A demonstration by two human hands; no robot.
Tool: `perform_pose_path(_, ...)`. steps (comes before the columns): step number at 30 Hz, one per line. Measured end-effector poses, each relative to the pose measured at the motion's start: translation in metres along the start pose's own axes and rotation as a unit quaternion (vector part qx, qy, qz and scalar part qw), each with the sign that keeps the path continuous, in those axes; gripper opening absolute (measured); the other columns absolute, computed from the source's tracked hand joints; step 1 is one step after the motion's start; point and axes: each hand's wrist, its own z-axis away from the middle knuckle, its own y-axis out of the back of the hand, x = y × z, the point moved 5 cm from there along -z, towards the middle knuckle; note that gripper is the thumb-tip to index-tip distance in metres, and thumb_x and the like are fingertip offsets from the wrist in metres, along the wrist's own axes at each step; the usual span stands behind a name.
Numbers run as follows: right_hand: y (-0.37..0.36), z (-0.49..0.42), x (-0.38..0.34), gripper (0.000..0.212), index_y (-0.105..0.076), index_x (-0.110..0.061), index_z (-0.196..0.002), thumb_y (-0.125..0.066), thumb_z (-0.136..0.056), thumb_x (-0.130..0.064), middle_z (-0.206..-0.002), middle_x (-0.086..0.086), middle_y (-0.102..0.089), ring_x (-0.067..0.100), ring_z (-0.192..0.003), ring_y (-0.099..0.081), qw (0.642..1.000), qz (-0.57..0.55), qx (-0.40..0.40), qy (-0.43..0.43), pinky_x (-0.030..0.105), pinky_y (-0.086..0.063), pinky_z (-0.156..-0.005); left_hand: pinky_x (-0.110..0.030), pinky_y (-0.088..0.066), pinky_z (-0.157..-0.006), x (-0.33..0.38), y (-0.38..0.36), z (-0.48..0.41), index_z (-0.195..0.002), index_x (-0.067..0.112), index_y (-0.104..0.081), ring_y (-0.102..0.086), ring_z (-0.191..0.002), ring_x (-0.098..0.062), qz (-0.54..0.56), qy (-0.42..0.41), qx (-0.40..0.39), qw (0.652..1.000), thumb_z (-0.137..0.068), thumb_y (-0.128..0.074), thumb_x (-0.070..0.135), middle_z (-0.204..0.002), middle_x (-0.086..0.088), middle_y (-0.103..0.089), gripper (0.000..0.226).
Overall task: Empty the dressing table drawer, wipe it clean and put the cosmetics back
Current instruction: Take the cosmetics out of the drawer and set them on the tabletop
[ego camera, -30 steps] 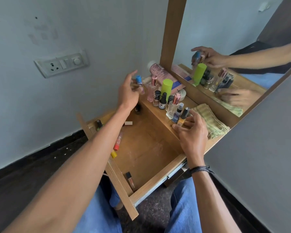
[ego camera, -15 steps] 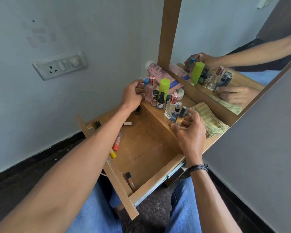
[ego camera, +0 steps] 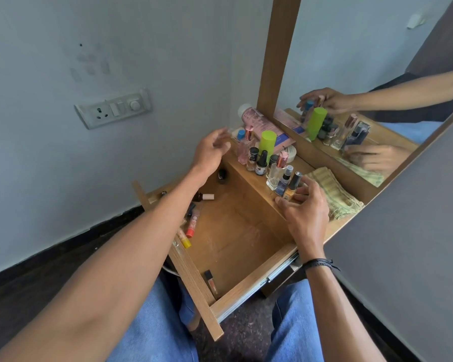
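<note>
The drawer stands pulled out mid-frame, with a few cosmetics along its left side and bottles lined on the counter above. My left hand hovers there with its fingers open. My right hand curves about the amber bottle, and I cannot tell whether it grips.

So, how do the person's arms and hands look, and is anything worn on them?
The left forearm and right forearm are bare; no sleeves show. The left hand wears nothing visible, though it is blurred. The right hand has no ring visible; its wrist carries a thin dark cord band with loose ends.
</note>
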Motion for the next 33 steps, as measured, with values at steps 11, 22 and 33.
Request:
perform_pose_path(11,0.000,0.001,-0.002,0.068,-0.056,-0.024,-0.136,-0.089,-0.077,-0.025,-0.109,-0.003,-0.060,0.011,-0.094,-0.058,1.000,-0.003,-0.004,-0.002,0.029,-0.052,-0.085,-0.043,-0.044,-0.110,0.001,-0.017,-0.013,-0.116,0.027,-0.068,-0.062,-0.112,-0.012,0.049,0.011,-0.039,0.998,-0.094,-0.062,-0.003,-0.112,0.006,-0.071,0.038)
perform_pose_path(22,-0.001,0.002,-0.002,0.067,-0.056,-0.025,-0.135,-0.089,-0.077,-0.026,-0.110,-0.003,-0.059,0.011,-0.093,-0.058,1.000,0.004,-0.002,-0.006,0.026,-0.048,-0.083,-0.024,-0.056,-0.084,0.000,0.017,-0.011,-0.124,0.021,-0.067,-0.062,-0.100,-0.011,-0.043,-0.018,0.073,0.996,-0.090,-0.073,0.012,-0.113,0.005,-0.065,0.035)
perform_pose_path(33,-0.001,0.003,-0.004,0.063,-0.056,-0.025,-0.133,-0.088,-0.079,-0.026,-0.114,-0.002,-0.061,0.006,-0.091,-0.055,1.000,0.011,-0.007,-0.002,0.021,-0.042,-0.079,-0.024,-0.049,-0.082,0.031,0.003,-0.019,-0.108,0.015,-0.073,-0.059,-0.099,-0.014,-0.270,-0.096,-0.004,0.958,-0.081,-0.078,0.001,-0.117,-0.001,-0.065,0.031)
